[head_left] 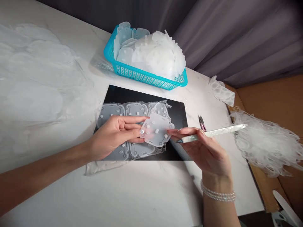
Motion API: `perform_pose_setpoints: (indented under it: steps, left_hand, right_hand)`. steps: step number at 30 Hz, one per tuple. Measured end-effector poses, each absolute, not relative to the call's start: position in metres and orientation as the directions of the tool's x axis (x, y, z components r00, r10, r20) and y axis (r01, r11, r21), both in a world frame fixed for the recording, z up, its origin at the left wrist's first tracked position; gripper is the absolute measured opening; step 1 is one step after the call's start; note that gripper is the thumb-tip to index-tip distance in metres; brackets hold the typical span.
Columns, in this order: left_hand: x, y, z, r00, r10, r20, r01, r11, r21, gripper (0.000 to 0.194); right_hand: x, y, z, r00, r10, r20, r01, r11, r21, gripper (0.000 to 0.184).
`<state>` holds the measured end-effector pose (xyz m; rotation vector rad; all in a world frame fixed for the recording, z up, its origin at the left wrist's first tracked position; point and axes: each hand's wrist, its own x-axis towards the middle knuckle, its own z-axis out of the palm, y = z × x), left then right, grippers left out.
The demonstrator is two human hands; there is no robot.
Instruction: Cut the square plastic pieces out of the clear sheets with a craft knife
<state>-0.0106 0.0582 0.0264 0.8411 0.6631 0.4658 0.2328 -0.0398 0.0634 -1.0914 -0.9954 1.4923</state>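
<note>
A translucent silicone pad (156,130) with small raised pegs is held above a black mat (176,108). My left hand (113,134) pinches its left edge with fingers closed. My right hand (203,151) touches the pad's right edge with its fingertips and also grips a pearly-handled knife (217,131), whose blade tip points left. A sheet of joined silicone pads (118,112) lies flat on the mat under my left hand.
A turquoise basket (142,75) full of loose pads stands behind the mat. Small snips (202,123) lie right of the mat. Stacked sheets (35,72) cover the left of the white table. A heap of trimmed scraps (265,142) lies at the right edge.
</note>
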Motion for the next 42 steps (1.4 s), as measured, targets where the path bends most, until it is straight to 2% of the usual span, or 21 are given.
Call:
perform_pose_setpoints:
  steps: [5,12,21,25,30,33,42]
  left_hand:
    - [-0.009,0.059,0.029,0.728,0.607,-0.317,-0.147,0.59,0.794,0.029]
    - [-0.009,0.06,0.027,0.729,0.613,-0.306,-0.157,0.584,0.796,0.029]
    - [-0.009,0.06,0.027,0.714,0.616,-0.333,-0.149,0.599,0.787,0.019]
    - [-0.008,0.061,0.028,0.701,0.62,-0.352,-0.137,0.602,0.787,0.018]
    - [-0.008,0.06,0.031,0.668,0.634,-0.391,-0.107,0.601,0.792,0.02]
    - [-0.009,0.061,0.029,0.674,0.63,-0.385,-0.115,0.605,0.787,0.021]
    - [-0.007,0.06,0.03,0.702,0.614,-0.361,-0.149,0.622,0.768,0.025]
  right_hand:
    - [0.231,-0.039,0.063,-0.095,0.986,-0.139,-0.25,-0.159,-0.955,0.039]
    - [0.231,-0.039,0.064,-0.093,0.986,-0.135,-0.25,-0.154,-0.956,0.038]
    - [0.233,-0.039,0.062,-0.089,0.99,-0.107,-0.27,-0.127,-0.954,0.039]
    - [0.231,-0.037,0.062,-0.016,0.996,-0.087,-0.318,-0.088,-0.944,0.038]
    - [0.23,-0.034,0.066,0.182,0.973,-0.139,-0.322,-0.075,-0.944,0.038]
    - [0.233,-0.033,0.066,0.227,0.957,-0.18,-0.349,-0.093,-0.933,0.038]
    - [0.22,-0.03,0.064,0.008,0.943,-0.334,-0.486,-0.288,-0.825,0.032]
